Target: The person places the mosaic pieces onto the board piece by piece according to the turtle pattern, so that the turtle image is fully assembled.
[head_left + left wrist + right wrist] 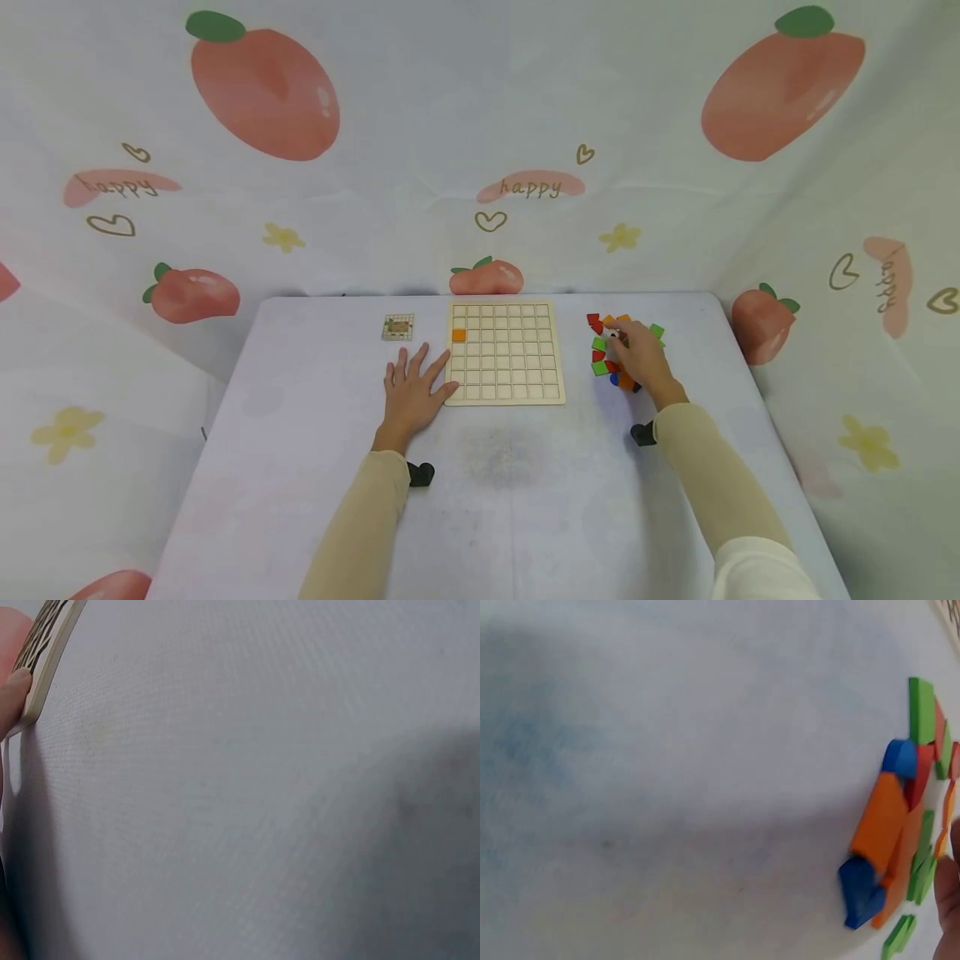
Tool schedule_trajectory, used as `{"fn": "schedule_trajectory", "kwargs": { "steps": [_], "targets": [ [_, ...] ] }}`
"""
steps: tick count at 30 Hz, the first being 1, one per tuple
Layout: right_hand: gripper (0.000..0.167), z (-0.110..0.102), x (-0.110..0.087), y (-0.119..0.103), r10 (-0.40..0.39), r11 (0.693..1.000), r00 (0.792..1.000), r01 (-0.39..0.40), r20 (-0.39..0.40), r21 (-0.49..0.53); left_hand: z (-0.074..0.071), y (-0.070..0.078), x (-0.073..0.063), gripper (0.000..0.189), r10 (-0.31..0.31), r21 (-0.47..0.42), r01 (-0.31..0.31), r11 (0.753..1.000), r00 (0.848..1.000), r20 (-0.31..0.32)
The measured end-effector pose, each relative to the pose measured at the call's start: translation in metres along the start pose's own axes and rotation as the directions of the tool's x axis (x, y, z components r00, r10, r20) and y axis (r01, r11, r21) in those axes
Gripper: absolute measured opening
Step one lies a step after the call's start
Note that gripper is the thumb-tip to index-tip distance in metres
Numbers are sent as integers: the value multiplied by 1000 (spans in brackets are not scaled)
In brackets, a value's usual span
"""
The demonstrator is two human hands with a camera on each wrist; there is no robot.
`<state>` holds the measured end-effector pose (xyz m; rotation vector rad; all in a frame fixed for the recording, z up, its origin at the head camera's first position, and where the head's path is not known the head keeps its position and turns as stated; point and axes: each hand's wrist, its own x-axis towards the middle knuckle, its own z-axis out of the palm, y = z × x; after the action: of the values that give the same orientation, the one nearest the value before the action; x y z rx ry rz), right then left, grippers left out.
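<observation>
One left hand [412, 404]: fingers spread wide, palm down, thumb on the near left corner of the wooden grid board [506, 337].
Right hand [641, 354]: fingers bent down over the block pile [599, 368], can't tell if they've actually got a piece.
Pile: red, green, orange and blue bits, right of the board.
Board: orange tile [458, 335] in the left column, third row from the far edge.
Picture card [397, 327]: far side, just left of the board.
Table [525, 517]: white, peach-print backdrop [420, 100] behind.
</observation>
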<state>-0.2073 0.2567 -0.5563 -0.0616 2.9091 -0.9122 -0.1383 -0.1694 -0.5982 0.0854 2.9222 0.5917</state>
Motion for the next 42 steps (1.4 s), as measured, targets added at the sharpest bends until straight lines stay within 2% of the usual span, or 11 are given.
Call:
{"fn": "schedule_trajectory", "kwargs": {
  "steps": [4,9,15,20,23,31,42],
  "targets": [
    [36,1,3,-6,4,999,1000,-5,10,51,0,1,-1,68,-7,5,7,1000,1000,-3],
    [42,7,6,-13,61,987,998,-64,26,150,0,2,-2,68,-17,-18,17,1000,1000,14],
    [44,16,11,-26,48,979,999,-50,16,198,0,1,-1,68,-22,1,22,1000,1000,14],
    [40,23,14,-38,67,966,998,-67,10,248,0,0,0,68,-17,-2,17,1000,1000,22],
    [38,29,16,-45,58,964,998,-55,-5,259,-1,0,0,68,-17,-6,18,1000,999,28],
    [35,49,26,-67,31,952,999,-34,17,306,-2,0,0,68,-27,-1,27,1000,999,32],
    [36,72,38,-108,-44,914,999,35,12,404,-2,3,0,67,-13,-7,13,1000,1000,12]
  ]
}}
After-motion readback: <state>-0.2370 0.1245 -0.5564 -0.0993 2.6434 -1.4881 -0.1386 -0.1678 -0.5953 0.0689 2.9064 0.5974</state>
